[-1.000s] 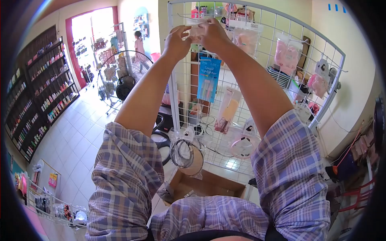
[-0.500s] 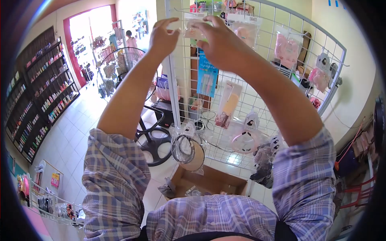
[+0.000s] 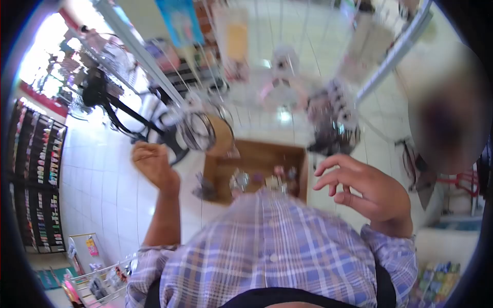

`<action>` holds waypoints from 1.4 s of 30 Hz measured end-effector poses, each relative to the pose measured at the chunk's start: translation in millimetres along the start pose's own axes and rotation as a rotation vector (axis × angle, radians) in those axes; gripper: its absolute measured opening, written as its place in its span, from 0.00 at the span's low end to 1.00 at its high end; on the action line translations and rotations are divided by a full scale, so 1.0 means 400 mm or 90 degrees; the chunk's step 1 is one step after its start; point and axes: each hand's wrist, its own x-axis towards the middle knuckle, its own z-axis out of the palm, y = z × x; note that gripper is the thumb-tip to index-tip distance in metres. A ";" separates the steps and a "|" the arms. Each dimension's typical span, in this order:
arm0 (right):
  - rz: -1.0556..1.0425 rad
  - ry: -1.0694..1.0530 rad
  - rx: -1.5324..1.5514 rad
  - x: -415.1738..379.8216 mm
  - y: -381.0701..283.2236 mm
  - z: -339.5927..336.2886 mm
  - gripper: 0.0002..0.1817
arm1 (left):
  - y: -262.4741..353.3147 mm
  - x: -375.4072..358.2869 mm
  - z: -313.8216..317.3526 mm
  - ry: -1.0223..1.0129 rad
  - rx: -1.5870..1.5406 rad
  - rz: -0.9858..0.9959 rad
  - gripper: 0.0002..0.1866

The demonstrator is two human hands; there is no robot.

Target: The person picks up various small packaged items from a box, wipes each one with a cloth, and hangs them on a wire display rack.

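Note:
My left hand [image 3: 154, 163] hangs at the left over the floor, near the fan's base. Its fingers look curled, but blur hides whether anything is in them. On the right, my right hand [image 3: 359, 187] has its fingers apart and holds nothing. Between the hands a cardboard box [image 3: 213, 177] sits on the floor with small packaged items inside. Above it hang packaged round headbands [image 3: 203, 131], a pink headband pack [image 3: 280, 95] and dark packaged items [image 3: 334, 120]. A blue packet [image 3: 179, 23] hangs at the top.
The wire rack's frame [image 3: 146, 61] runs down the upper left, and its other edge [image 3: 395, 56] slants at the upper right. A black fan stand [image 3: 126, 110] is at the left. Dark product shelves [image 3: 38, 179] line the far left. A red chair [image 3: 462, 185] stands far right.
Both hands have come down from the top of the rack and moved apart. The view has tilted downward, showing more of the box and the shirt.

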 end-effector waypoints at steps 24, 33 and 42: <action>0.598 -0.029 0.009 0.089 1.075 0.808 0.34 | -0.105 -0.837 -0.051 -1.139 0.661 -0.430 0.26; 0.533 -0.201 -0.040 0.148 1.238 0.828 0.36 | -0.075 -0.814 -0.004 -1.113 0.697 -0.413 0.24; 0.583 -0.058 0.069 0.196 1.131 0.841 0.36 | -0.074 -0.810 -0.011 -1.082 0.677 -0.422 0.24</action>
